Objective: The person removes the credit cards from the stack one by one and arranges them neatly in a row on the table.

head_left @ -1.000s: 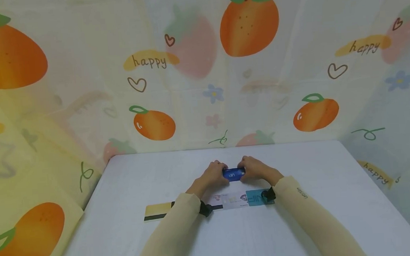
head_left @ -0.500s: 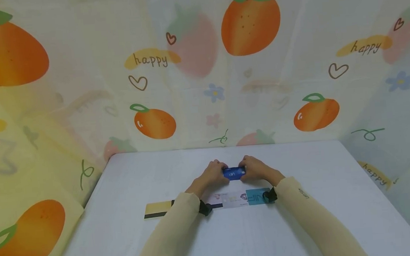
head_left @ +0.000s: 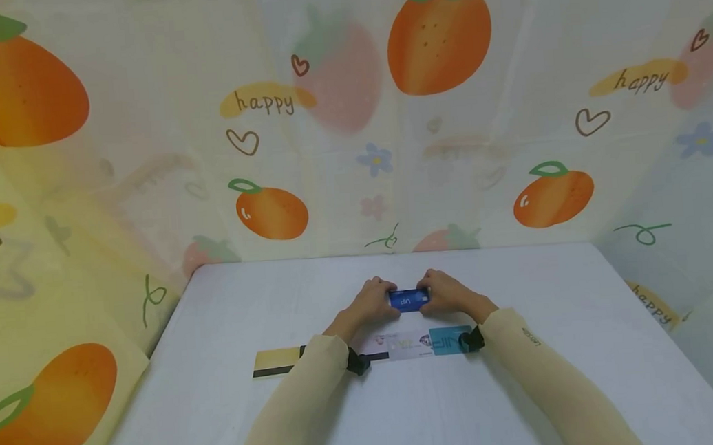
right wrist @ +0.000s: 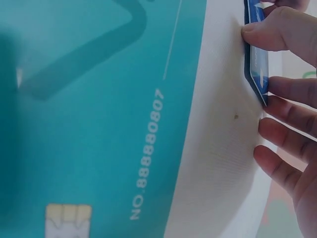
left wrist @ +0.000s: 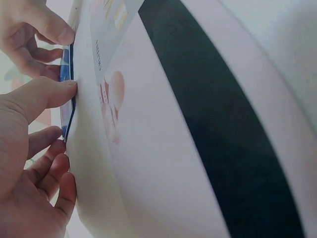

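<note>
Between my two hands is a blue card (head_left: 409,301) marked VIP, its print upside down in the head view. My left hand (head_left: 371,300) pinches its left end, with the thumb on the near edge and fingers at the far edge. At the other end my right hand (head_left: 450,292) pinches it the same way. The right wrist view shows the blue card (right wrist: 256,59) edge-on, close over the white table. Nearer to me, under the wrists, lies a row of cards, including a teal card (head_left: 448,341) and a white card with a black stripe (left wrist: 163,163).
The row also has a pale grey card (head_left: 409,345) and, at its left end, a gold card (head_left: 277,359) with a black stripe. My left sleeve (head_left: 317,377) covers part of the row. A fruit-print curtain (head_left: 330,203) hangs behind the white table (head_left: 500,405).
Both hands keep hold of the blue card at nearly the same spot over the table. The head view has shifted slightly; the row of cards lies as before.
</note>
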### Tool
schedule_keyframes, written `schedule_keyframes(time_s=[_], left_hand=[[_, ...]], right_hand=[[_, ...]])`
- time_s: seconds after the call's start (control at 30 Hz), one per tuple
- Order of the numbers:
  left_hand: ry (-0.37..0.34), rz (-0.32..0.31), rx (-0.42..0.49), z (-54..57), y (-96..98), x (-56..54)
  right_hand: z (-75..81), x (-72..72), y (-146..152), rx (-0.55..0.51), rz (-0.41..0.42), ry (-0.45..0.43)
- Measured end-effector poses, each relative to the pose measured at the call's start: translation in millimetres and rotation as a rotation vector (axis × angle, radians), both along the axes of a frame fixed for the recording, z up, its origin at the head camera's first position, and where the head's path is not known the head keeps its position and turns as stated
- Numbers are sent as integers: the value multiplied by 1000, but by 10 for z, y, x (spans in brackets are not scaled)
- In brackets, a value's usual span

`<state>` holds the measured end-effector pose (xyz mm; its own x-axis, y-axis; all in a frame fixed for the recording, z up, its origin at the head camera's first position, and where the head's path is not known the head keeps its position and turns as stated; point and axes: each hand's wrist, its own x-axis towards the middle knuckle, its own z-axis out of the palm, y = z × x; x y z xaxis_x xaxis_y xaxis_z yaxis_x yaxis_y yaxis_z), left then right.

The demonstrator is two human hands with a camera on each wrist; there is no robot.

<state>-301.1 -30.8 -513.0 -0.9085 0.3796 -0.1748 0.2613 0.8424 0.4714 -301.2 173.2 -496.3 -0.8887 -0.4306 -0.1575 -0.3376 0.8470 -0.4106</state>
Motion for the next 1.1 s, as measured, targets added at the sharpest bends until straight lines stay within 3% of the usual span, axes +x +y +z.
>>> schedule_keyframes(time_s=[0.5,1.1], left_hand=[[-4,3,24,3,-9,30],[2,0,84,-40,-20,39]], right_hand=[[-50,54,39,-26,-2,40],[11,109,105,-46,17,71]])
